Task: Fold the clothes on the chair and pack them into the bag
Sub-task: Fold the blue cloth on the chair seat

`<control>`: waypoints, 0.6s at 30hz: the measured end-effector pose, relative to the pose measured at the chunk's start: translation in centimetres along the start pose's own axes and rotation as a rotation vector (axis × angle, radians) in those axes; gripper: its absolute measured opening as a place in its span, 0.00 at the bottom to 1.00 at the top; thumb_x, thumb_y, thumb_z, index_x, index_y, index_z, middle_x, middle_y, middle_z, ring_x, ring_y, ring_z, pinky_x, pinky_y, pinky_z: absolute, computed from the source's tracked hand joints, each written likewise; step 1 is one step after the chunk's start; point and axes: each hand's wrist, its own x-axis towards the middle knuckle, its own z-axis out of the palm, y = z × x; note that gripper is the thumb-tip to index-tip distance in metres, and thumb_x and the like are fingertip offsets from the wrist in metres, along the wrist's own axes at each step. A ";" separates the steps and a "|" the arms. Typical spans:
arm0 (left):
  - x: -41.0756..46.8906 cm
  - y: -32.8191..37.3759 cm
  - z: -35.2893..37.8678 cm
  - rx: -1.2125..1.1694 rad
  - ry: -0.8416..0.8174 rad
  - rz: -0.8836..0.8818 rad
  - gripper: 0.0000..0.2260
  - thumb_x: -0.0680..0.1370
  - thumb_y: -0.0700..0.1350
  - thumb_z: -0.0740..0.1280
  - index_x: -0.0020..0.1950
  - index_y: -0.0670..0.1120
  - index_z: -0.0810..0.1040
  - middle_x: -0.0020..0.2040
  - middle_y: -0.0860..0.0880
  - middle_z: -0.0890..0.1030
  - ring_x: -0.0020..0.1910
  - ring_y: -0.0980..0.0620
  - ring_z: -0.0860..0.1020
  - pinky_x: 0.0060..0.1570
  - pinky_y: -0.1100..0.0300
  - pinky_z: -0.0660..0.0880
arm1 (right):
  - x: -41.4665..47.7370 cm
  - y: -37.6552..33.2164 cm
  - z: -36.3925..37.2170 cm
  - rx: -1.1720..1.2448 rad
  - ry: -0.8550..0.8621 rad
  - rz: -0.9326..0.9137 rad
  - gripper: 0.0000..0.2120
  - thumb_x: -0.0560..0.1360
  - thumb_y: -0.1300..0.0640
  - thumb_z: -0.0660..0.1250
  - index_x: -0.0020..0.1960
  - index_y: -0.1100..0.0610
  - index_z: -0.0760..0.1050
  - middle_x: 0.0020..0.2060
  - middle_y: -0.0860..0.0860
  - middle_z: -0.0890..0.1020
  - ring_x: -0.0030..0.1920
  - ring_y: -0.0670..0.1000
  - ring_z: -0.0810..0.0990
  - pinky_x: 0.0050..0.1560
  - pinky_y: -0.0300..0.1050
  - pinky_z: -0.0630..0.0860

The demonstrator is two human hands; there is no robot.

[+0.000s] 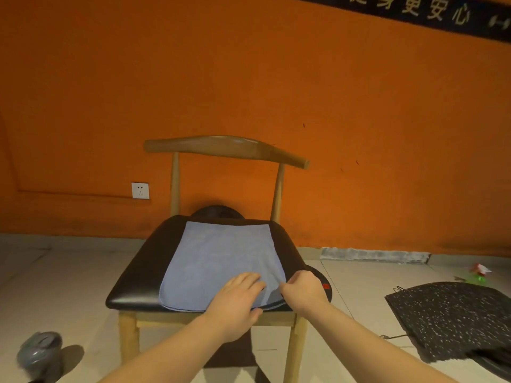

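Head view: blue cloth (221, 258) lies spread flat on the black seat of the wooden chair (226, 146).
Left hand (237, 297) rests flat on the cloth's near edge, fingers straight and close together.
Right hand (302, 288), fingers curled, pinches the near right corner (cloth creased there).
Speckled black mat (453, 319) on the floor, right.

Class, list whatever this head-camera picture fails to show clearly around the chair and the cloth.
Head view: near right corner of the blue cloth, covered by the right hand.
Head view: a dark round thing behind the chair, mostly hidden by the seat.
Head view: a grey thing at lower left, blurred; possibly the bag, cannot tell.
Head view: writing on the banner, cut off by the top edge.
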 end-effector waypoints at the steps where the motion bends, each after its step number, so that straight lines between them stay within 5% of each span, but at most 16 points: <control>1: -0.1 0.0 0.1 0.003 0.004 -0.002 0.25 0.85 0.54 0.61 0.81 0.55 0.59 0.82 0.55 0.55 0.81 0.52 0.54 0.80 0.54 0.53 | -0.1 0.4 0.0 -0.005 -0.005 0.016 0.07 0.78 0.51 0.68 0.46 0.54 0.76 0.39 0.51 0.80 0.38 0.49 0.79 0.34 0.41 0.74; 10: -0.5 -0.9 0.8 0.070 0.002 0.032 0.28 0.85 0.48 0.62 0.83 0.55 0.54 0.84 0.55 0.50 0.82 0.52 0.49 0.81 0.55 0.48 | -0.6 1.2 0.1 -0.003 0.013 0.005 0.17 0.77 0.41 0.68 0.49 0.56 0.78 0.39 0.51 0.81 0.36 0.50 0.81 0.29 0.40 0.70; 14: -1.4 -1.8 0.5 0.088 0.001 0.019 0.30 0.84 0.46 0.63 0.83 0.55 0.52 0.84 0.55 0.48 0.82 0.53 0.48 0.79 0.56 0.45 | -1.2 1.2 0.5 0.139 -0.006 0.000 0.15 0.75 0.52 0.75 0.51 0.51 0.68 0.44 0.51 0.79 0.42 0.49 0.81 0.37 0.41 0.79; 18: -3.1 -5.4 -0.6 0.090 0.010 -0.046 0.31 0.83 0.50 0.64 0.83 0.54 0.52 0.83 0.56 0.50 0.82 0.53 0.51 0.78 0.59 0.45 | -1.6 1.7 0.2 0.230 -0.015 -0.170 0.10 0.78 0.58 0.71 0.55 0.51 0.72 0.42 0.50 0.81 0.38 0.48 0.81 0.36 0.37 0.76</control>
